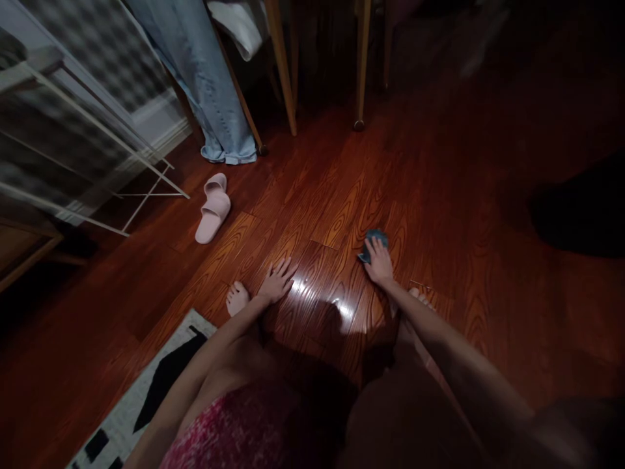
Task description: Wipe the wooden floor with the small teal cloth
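Observation:
My left hand (277, 281) lies on the glossy reddish-brown wood floor (322, 221), fingers spread and nothing in them. To the right, my right hand (379, 262) presses a small blue cloth (375, 238) against the floorboards. The cloth is crumpled and partly covered by the fingers, with its edges showing ahead of and beside them. My bare left foot (237, 298) is just left of my left hand, and toes of my right foot (420, 298) show behind my right wrist.
A pair of pink slippers (213, 208) stands ahead on the left. Beyond them are jeans (215, 98) hanging to the floor, wooden chair legs (361, 65) and a white metal rack (146, 195). A black-and-white rug (161, 378) lies at lower left; a dark shape (581, 208) is at right.

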{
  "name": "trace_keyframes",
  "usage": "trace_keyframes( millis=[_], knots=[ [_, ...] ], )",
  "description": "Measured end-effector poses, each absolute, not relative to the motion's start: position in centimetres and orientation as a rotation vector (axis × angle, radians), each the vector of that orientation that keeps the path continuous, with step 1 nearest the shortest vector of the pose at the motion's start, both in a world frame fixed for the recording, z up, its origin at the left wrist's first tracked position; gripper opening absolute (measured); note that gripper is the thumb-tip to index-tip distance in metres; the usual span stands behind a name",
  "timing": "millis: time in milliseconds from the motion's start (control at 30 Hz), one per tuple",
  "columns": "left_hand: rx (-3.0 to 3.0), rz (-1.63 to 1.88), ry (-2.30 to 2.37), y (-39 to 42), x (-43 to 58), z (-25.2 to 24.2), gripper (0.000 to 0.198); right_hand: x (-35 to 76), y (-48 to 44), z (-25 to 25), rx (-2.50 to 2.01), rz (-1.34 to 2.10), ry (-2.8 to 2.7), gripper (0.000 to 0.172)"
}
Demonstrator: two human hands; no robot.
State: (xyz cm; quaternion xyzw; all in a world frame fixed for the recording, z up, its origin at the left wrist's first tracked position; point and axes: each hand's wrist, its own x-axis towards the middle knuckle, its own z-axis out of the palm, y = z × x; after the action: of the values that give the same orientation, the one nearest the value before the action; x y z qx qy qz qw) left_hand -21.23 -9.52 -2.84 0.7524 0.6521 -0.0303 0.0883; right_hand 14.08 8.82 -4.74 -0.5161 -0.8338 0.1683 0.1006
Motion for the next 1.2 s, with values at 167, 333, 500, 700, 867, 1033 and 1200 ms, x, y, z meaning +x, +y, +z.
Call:
trace_keyframes(
  millis=[167, 333, 500, 700, 867, 1033, 1200],
  knots=[
    [2.249, -0.086, 1.956, -9.6, -21.1, -2.8, 0.057, 15.2, 6.6, -5.1, -1.637, 0.447, -2.414, 0.081],
    [2.226, -0.108, 1.947, -9.5, -21.0, -2.5, 0.057, 10.4, 0.2, -5.2, -1.047, 0.564, -2.794, 0.093],
    [2.235, -0.084, 1.931, -9.4, -21.3, -2.7, 0.057, 7.8, -1.6, -4.9, -0.22, 0.777, -3.078, 0.104],
    [2.208, -0.116, 1.923, -9.3, -21.1, -2.3, 0.057, 10.8, 4.6, -4.4, -0.872, 0.644, -2.815, 0.083],
    [2.183, -0.126, 1.929, -9.3, -20.9, -1.9, 0.057, 14.9, 7.3, -4.5, -1.564, 0.442, -2.471, 0.081],
    [2.205, -0.091, 1.938, -9.5, -21.0, -2.3, 0.057, 13.8, 3.0, -5.1, -1.483, 0.446, -2.496, 0.089],
    [2.21, -0.074, 1.938, -9.5, -21.1, -2.5, 0.057, 10.0, -1.5, -4.6, -0.539, 0.696, -2.987, 0.096]
  ],
)
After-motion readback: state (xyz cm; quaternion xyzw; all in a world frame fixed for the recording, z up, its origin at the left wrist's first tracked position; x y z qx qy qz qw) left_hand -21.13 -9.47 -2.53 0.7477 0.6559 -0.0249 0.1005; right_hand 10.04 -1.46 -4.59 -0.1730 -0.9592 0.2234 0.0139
